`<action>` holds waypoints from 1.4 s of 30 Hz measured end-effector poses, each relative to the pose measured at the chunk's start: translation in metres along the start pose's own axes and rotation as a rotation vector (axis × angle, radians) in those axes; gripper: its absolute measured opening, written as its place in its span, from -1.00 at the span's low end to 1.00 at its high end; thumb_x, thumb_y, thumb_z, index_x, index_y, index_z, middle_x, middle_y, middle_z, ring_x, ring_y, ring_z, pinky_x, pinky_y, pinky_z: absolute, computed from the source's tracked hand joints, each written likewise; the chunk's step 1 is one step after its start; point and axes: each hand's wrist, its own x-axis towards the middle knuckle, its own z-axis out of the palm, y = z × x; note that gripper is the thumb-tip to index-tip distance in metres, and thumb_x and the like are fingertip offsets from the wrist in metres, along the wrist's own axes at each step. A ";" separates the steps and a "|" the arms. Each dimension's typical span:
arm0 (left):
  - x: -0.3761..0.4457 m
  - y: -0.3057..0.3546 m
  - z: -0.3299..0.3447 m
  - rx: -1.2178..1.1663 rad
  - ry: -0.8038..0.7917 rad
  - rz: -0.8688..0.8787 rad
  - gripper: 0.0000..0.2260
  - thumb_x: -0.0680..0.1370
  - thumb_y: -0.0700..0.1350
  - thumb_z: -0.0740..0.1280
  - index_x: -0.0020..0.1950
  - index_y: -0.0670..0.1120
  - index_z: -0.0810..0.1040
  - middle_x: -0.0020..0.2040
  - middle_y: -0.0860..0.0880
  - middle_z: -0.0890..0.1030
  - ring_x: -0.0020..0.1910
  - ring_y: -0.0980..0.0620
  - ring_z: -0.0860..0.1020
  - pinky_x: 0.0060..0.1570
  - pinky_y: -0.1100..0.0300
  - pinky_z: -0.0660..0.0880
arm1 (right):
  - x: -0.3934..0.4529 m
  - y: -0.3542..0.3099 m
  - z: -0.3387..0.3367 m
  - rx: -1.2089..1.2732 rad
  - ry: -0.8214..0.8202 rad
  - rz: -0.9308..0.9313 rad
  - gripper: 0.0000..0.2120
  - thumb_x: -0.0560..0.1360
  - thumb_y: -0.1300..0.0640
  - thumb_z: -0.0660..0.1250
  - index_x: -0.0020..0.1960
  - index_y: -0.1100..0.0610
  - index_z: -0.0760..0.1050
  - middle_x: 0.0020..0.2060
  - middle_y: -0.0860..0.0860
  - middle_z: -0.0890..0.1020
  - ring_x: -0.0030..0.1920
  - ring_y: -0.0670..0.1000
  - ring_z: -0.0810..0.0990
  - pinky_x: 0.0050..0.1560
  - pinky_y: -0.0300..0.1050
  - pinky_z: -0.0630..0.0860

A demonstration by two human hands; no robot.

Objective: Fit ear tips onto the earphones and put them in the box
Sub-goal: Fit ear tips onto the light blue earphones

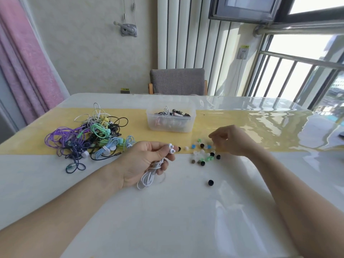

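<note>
My left hand (147, 161) grips a pair of white earphones (172, 148). Both bare buds stick out past my fingers, and the coiled white cable (147, 180) hangs below my palm. My right hand (230, 141) hovers over a scatter of loose ear tips (203, 154) in black, white, blue and green, fingers curled and pinched together; whether a tip sits between them is unclear. One black tip (210, 182) lies apart, nearer to me. A clear plastic box (170, 120) holding several earphones stands behind the tips.
A tangled pile of purple, green, blue, white and black earphones (89, 138) lies at the left on the yellow runner (242, 127). A grey chair (177, 81) stands behind the white table (176, 211). Window railings are at the right.
</note>
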 end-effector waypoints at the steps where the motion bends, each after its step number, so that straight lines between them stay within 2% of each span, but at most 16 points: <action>1: -0.001 0.000 0.001 0.022 0.007 -0.006 -0.75 0.54 -0.15 0.31 0.12 -0.27 0.62 -0.22 -0.08 0.60 -0.37 0.01 0.45 -0.40 0.22 0.36 | 0.001 -0.001 0.002 -0.024 -0.015 -0.013 -0.83 0.57 0.17 0.36 0.11 0.07 0.69 -0.08 -0.02 0.71 -0.09 -0.04 0.63 -0.11 -0.23 0.45; 5: -0.003 0.001 0.004 0.054 0.020 -0.027 -0.78 0.62 -0.19 0.25 0.13 -0.26 0.63 -0.20 -0.09 0.58 -0.37 0.00 0.43 -0.40 0.22 0.31 | 0.004 -0.003 0.004 -0.070 -0.028 -0.026 -0.88 0.55 0.15 0.41 0.02 0.10 0.72 -0.22 -0.06 0.68 -0.28 -0.20 0.54 -0.32 -0.34 0.36; 7: -0.003 0.001 0.004 0.046 0.034 -0.015 -0.77 0.62 -0.19 0.25 0.14 -0.27 0.62 -0.22 -0.08 0.58 -0.38 0.00 0.42 -0.41 0.23 0.32 | 0.004 -0.003 0.004 -0.094 -0.035 -0.019 -0.88 0.57 0.15 0.39 0.02 0.12 0.70 -0.18 -0.03 0.69 -0.27 -0.18 0.54 -0.30 -0.33 0.36; 9: -0.004 0.000 0.004 0.049 0.073 0.025 -0.78 0.61 -0.18 0.27 0.13 -0.26 0.63 -0.23 -0.08 0.61 -0.39 0.01 0.43 -0.43 0.23 0.33 | 0.002 -0.007 0.003 -0.049 0.012 -0.010 -0.88 0.60 0.16 0.34 0.03 0.11 0.66 -0.10 0.01 0.70 -0.17 -0.06 0.61 -0.20 -0.22 0.45; 11: -0.004 -0.001 0.004 0.092 0.132 0.094 -0.80 0.59 -0.17 0.31 0.10 -0.23 0.64 -0.22 -0.09 0.64 -0.42 0.02 0.45 -0.46 0.23 0.35 | -0.004 -0.016 0.000 0.131 0.127 -0.027 -0.91 0.61 0.18 0.33 -0.01 0.10 0.61 -0.14 -0.02 0.71 -0.18 -0.03 0.67 -0.18 -0.14 0.52; 13: -0.004 -0.002 0.005 0.145 0.179 0.167 -0.82 0.57 -0.16 0.34 0.11 -0.20 0.64 -0.19 -0.13 0.68 -0.43 0.02 0.47 -0.46 0.22 0.38 | -0.014 -0.036 0.000 0.381 0.194 -0.086 -0.94 0.58 0.19 0.38 -0.06 0.08 0.60 -0.23 -0.03 0.72 -0.26 -0.05 0.68 -0.23 -0.20 0.53; 15: -0.005 -0.004 0.006 0.173 0.209 0.224 -0.83 0.56 -0.17 0.36 0.11 -0.18 0.63 -0.16 -0.17 0.69 -0.41 -0.02 0.50 -0.44 0.19 0.41 | -0.031 -0.060 0.006 0.669 0.133 -0.138 -0.97 0.53 0.22 0.45 -0.06 0.13 0.62 -0.25 0.05 0.73 -0.28 0.00 0.66 -0.24 -0.17 0.55; 17: -0.005 -0.004 0.008 0.192 0.238 0.279 -0.87 0.57 -0.19 0.35 0.08 -0.18 0.61 -0.16 -0.17 0.70 -0.38 -0.03 0.54 -0.41 0.17 0.43 | -0.047 -0.078 0.017 0.873 0.048 -0.170 -0.90 0.43 0.20 0.52 -0.08 0.19 0.65 -0.25 0.11 0.72 -0.25 0.06 0.64 -0.23 -0.14 0.56; 21: -0.007 -0.002 0.010 0.182 0.225 0.356 -0.86 0.56 -0.21 0.35 0.09 -0.19 0.62 -0.17 -0.16 0.69 -0.33 -0.02 0.58 -0.39 0.18 0.47 | -0.062 -0.096 0.036 1.011 0.032 -0.142 -0.70 0.26 0.10 0.59 -0.13 0.28 0.67 -0.19 0.16 0.73 -0.22 0.08 0.64 -0.21 -0.09 0.52; 25: -0.008 -0.002 0.013 0.167 0.205 0.416 -0.82 0.54 -0.20 0.36 0.12 -0.19 0.63 -0.18 -0.14 0.68 -0.36 -0.06 0.59 -0.41 0.18 0.47 | -0.066 -0.101 0.041 1.186 0.054 -0.148 -0.77 0.25 0.22 0.57 -0.16 0.31 0.66 -0.22 0.19 0.73 -0.25 0.05 0.65 -0.17 -0.17 0.56; 28: -0.009 -0.003 0.016 0.162 0.208 0.463 -0.76 0.49 -0.14 0.38 0.12 -0.18 0.63 -0.21 -0.13 0.69 -0.37 -0.06 0.60 -0.40 0.18 0.48 | -0.069 -0.104 0.042 1.220 0.060 -0.192 -0.81 0.28 0.32 0.53 -0.13 0.37 0.64 -0.19 0.22 0.73 -0.23 0.14 0.71 -0.11 -0.08 0.63; 30: -0.010 -0.004 0.017 0.144 0.237 0.484 -0.76 0.46 -0.14 0.39 0.10 -0.18 0.63 -0.23 -0.10 0.69 -0.38 -0.04 0.61 -0.41 0.20 0.47 | -0.070 -0.106 0.042 1.188 0.060 -0.202 -0.79 0.29 0.29 0.54 -0.10 0.34 0.66 -0.14 0.22 0.73 -0.16 0.18 0.73 -0.03 0.00 0.65; 34: -0.010 -0.003 0.016 0.125 0.286 0.510 -0.78 0.46 -0.14 0.40 0.07 -0.16 0.63 -0.23 -0.06 0.70 -0.39 -0.03 0.61 -0.42 0.22 0.46 | -0.069 -0.105 0.041 1.125 0.041 -0.218 -0.78 0.35 0.18 0.51 -0.05 0.26 0.69 -0.10 0.17 0.74 -0.12 0.12 0.71 -0.02 -0.06 0.62; 37: -0.009 -0.004 0.015 0.154 0.289 0.520 -0.86 0.51 -0.21 0.39 0.06 -0.13 0.64 -0.21 -0.08 0.70 -0.38 -0.04 0.61 -0.42 0.21 0.46 | -0.066 -0.101 0.042 1.067 0.048 -0.223 -0.79 0.37 0.14 0.50 -0.06 0.25 0.66 -0.08 0.20 0.73 -0.08 0.22 0.69 0.03 0.04 0.62; 42: -0.011 -0.005 0.015 0.240 0.289 0.559 -0.87 0.55 -0.22 0.37 0.06 -0.07 0.63 -0.20 -0.03 0.70 -0.35 -0.05 0.61 -0.38 0.19 0.47 | -0.065 -0.099 0.038 0.990 0.018 -0.239 -0.76 0.37 0.15 0.51 0.00 0.22 0.66 -0.10 0.16 0.74 -0.06 0.11 0.72 0.09 0.05 0.63</action>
